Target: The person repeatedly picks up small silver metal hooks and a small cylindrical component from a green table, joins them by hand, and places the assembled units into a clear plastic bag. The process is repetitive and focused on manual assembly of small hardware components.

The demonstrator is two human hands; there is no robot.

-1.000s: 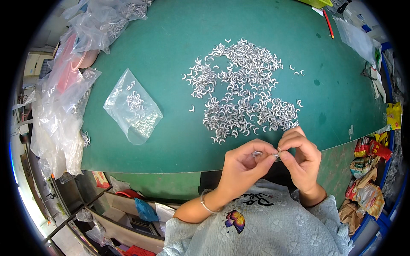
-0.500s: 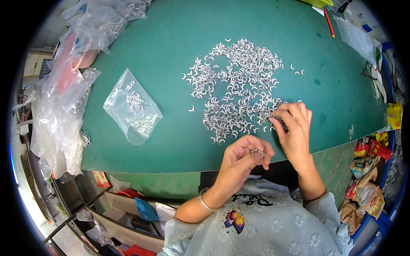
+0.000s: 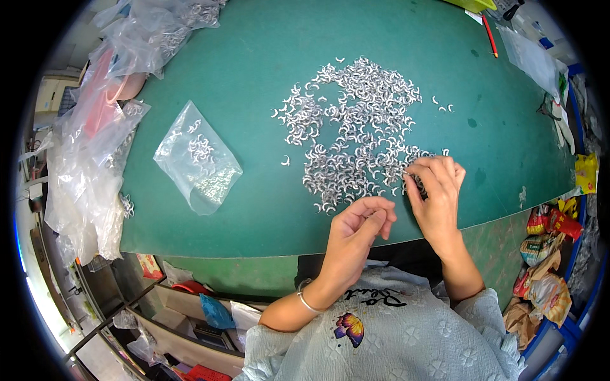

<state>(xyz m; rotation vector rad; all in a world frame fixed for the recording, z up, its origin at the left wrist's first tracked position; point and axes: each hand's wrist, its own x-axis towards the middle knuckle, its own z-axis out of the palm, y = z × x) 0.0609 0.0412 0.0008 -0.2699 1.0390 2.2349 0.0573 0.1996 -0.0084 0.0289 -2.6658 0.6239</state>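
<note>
Many small silvery crescent-shaped metal pieces lie in a loose, spread pile on the green tabletop. At the pile's lower right edge is my right hand, its thumb and bent fingers closing in a pinch on pieces there. How many it grips is too small to tell. My left hand is held close to the table's near edge, just below the pile. Its fingers are curled and the thumb presses against them, hiding the crescent pieces inside.
A clear plastic bag holding similar pieces lies left of the pile. More plastic bags and a pink container crowd the left edge. A red pencil lies far right. Several packages are beyond the table's right side.
My left hand has turned and closed further, covering the crescent pieces that showed between its thumb and fingers. My right hand has shifted very slightly at the pile's edge.
</note>
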